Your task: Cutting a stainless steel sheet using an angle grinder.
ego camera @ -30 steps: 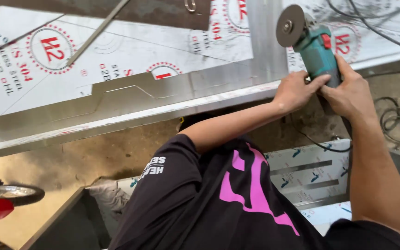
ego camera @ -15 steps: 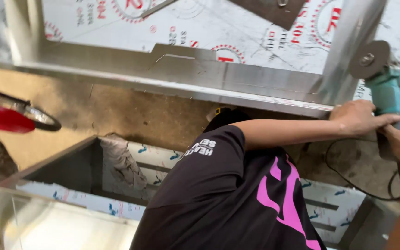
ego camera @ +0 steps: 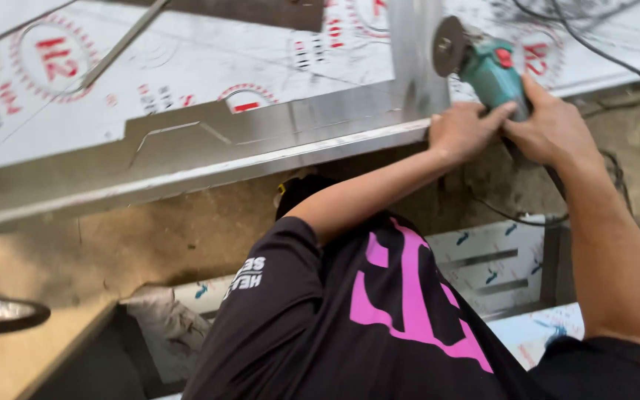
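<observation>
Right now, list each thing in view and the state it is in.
Angle grinder: gripped in both hands, disc upright at the metal edge; spinning or not, cannot tell.
Left hand: closed on the grinder's front.
Right hand: closed on the grinder's body.
Metal sheet: flat, covered in printed film.
Cord: trailing slack over the sheet.

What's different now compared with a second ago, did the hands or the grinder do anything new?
Little changed. Mostly the view swung aside and back. Both hands, left hand and right hand, keep hold of the teal angle grinder, its disc still by the upright strip of the steel frame. Nothing was let go.
</observation>
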